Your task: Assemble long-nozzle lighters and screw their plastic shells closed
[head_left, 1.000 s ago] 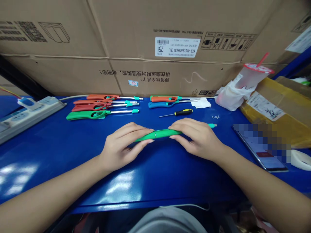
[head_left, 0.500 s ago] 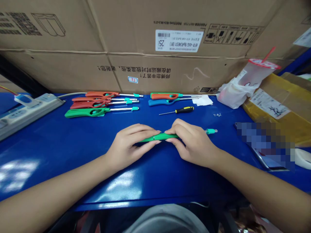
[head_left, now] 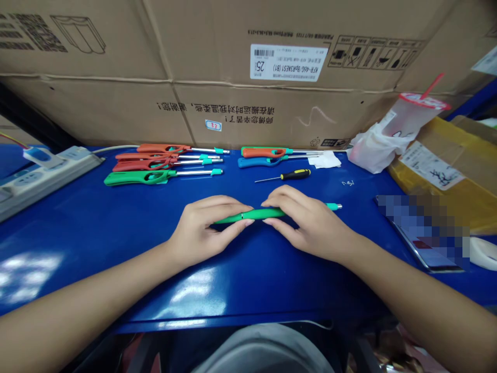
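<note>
A green long-nosed lighter lies across the middle of the blue table, its teal tip pointing right. My left hand is closed round its handle end. My right hand is closed round the part toward the nozzle. Both hands press the green body between fingers and thumb, close together. Most of the metal nozzle is hidden under my right hand.
Several red and green lighters lie at the back left, two more at the back centre. A small screwdriver lies behind my hands. A power strip is at left, a phone and a bagged cup at right. Cardboard boxes wall the back.
My hands have shifted slightly on the green lighter, which has tilted a little; the grip on it stays the same.
</note>
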Demonstrator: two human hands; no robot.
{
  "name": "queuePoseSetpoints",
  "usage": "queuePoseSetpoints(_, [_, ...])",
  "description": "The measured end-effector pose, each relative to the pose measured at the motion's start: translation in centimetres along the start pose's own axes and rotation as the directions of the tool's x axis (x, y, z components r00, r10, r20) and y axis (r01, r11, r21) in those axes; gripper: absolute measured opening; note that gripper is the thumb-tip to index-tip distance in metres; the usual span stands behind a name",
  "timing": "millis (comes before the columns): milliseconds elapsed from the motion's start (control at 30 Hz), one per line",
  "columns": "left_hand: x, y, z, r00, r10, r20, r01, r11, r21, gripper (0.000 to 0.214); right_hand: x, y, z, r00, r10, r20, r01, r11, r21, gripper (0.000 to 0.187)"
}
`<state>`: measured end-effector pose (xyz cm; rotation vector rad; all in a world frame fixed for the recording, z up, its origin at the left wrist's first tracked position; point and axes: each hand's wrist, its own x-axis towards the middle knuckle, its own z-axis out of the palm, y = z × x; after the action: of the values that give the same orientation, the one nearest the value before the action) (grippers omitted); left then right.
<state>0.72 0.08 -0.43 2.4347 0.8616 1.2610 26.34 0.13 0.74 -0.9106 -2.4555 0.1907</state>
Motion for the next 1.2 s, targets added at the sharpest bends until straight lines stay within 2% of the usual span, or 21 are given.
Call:
queuePoseSetpoints(200, [0.1, -0.2, -0.2, 0.999, -0.031, -0.004, 0.031, 1.0, 0.001, 0.011, 0.0, 0.8, -1.1, 1.0, 0.014, 0.026, -0.013, 1.0, -0.019, 0.013])
queuePoseSetpoints(467, [-0.1, -0.3, 0.1, 1.0, -0.012, 0.002, 0.012, 0.999, -0.034, 0.014, -0.1, 0.7, -0.9, 0.999, -0.042, 0.032, 0.044, 0.995, -0.086, 0.014])
queuePoseSetpoints(567, [-0.1, -0.7, 0.3, 0.997, -0.077, 0.031, 0.079, 0.996, -0.037, 0.017, -0.1, 1.2, -0.9, 0.999, 0.002, 0.044, -0.001, 0.999, -0.033, 0.011])
queuePoseSetpoints(700, [0.0, -1.9, 0.2, 0.973, -0.194, 0.124, 0.204, 0.976, -0.073, 0.021, 0.0, 2.9, -1.4, 0.985, 0.092, 0.147, -0.109, 0.988, 0.113, 0.008])
queuePoseSetpoints(900, [0.2, -2.7, -0.5, 0.919, -0.359, 0.162, 0.386, 0.904, -0.187, 0.03, 0.0, 5.3, -2.6, 0.978, 0.159, 0.136, -0.17, 0.983, 0.074, 0.01])
queuePoseSetpoints(967, [0.3, -2.4, -0.6, 0.888, -0.415, 0.198, 0.454, 0.858, -0.239, 0.035, 0.0, 5.4, -2.5, 0.973, 0.158, 0.17, -0.172, 0.983, 0.068, 0.012])
queuePoseSetpoints(1067, [0.5, -1.8, -0.9, 0.79, -0.552, 0.269, 0.612, 0.742, -0.273, 0.042, -0.1, 5.9, -2.1, 0.976, 0.136, 0.17, -0.145, 0.988, 0.047, 0.018])
queuePoseSetpoints(1133, [0.7, -1.6, -1.1, 0.707, -0.635, 0.313, 0.707, 0.65, -0.279, 0.045, -0.2, 6.9, -2.0, 0.98, 0.196, 0.04, -0.194, 0.979, -0.055, 0.021])
queuePoseSetpoints(1200, [0.8, -1.5, -1.1, 0.635, -0.685, 0.358, 0.772, 0.56, -0.299, 0.046, -0.4, 8.4, -2.3, 0.932, 0.332, -0.148, -0.357, 0.913, -0.197, 0.024])
